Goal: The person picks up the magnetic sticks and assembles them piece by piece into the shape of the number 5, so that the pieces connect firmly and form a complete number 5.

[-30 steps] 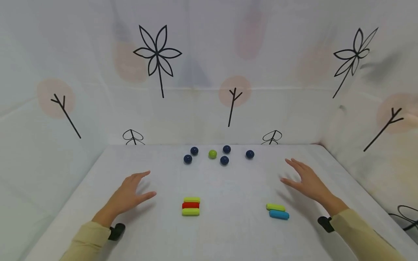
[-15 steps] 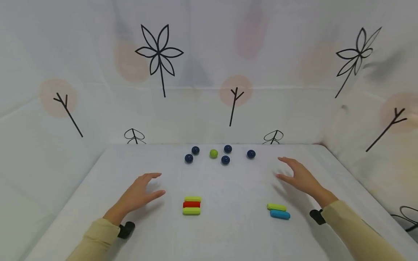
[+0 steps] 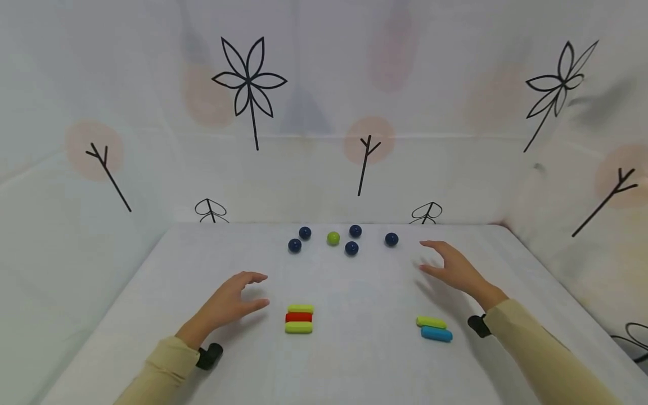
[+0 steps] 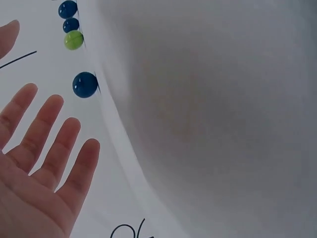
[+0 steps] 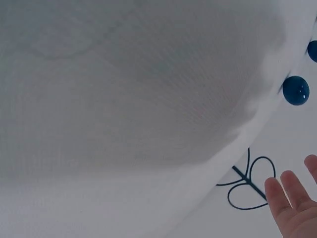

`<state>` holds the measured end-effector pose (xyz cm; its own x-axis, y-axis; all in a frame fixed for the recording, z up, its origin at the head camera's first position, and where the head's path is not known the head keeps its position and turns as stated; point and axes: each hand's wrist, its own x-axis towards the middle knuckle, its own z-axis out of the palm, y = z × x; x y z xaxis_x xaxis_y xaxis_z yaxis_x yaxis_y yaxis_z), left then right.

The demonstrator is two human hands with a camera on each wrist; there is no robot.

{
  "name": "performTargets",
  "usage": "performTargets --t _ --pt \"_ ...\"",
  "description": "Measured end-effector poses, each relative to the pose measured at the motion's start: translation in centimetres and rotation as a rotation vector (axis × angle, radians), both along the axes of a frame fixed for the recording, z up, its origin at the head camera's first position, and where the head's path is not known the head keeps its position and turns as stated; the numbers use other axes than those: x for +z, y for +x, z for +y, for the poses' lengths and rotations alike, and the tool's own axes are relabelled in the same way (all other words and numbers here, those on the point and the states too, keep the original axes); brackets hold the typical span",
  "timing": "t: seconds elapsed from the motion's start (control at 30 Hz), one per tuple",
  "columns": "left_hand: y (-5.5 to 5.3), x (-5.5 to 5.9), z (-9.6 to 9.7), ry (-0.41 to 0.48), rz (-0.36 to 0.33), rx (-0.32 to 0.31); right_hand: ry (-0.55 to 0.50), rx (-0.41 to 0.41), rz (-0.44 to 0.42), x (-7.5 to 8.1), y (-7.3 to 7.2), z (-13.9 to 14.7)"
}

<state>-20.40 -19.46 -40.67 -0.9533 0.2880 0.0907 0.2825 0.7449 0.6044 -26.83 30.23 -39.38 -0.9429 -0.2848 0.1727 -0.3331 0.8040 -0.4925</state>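
My left hand (image 3: 225, 304) hovers over the white table, thumb and fingers apart, with nothing between them. Just right of its fingertips lie two yellow-green sticks and a red stick (image 3: 298, 317), side by side like short rods of clay. My right hand (image 3: 455, 270) is also raised and holds nothing, its thumb spread from the fingers. Nearer the front on that side lie a yellow-green stick (image 3: 431, 322) and a blue stick (image 3: 436, 334). In the left wrist view the fingers (image 4: 67, 153) are spread; the right wrist view catches only some fingertips (image 5: 277, 193).
Along the table's back are several dark blue balls (image 3: 351, 248) and one green ball (image 3: 333, 238). A white cloth (image 3: 314, 180) printed with plant drawings hangs behind the table and at both sides. Black straps with small devices (image 3: 210, 356) sit at the wrists.
Both hands have moved inward, the left one rightward toward the red and yellow-green sticks, the right one leftward. The balls and sticks have stayed in place on the table; the view shifts slightly.
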Motion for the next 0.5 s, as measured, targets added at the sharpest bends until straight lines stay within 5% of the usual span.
performTargets --t 0.5 --pt "-0.3 -0.1 1.9 0.042 -0.044 -0.076 -0.038 0.021 -0.037 0.0 -2.0 -0.9"
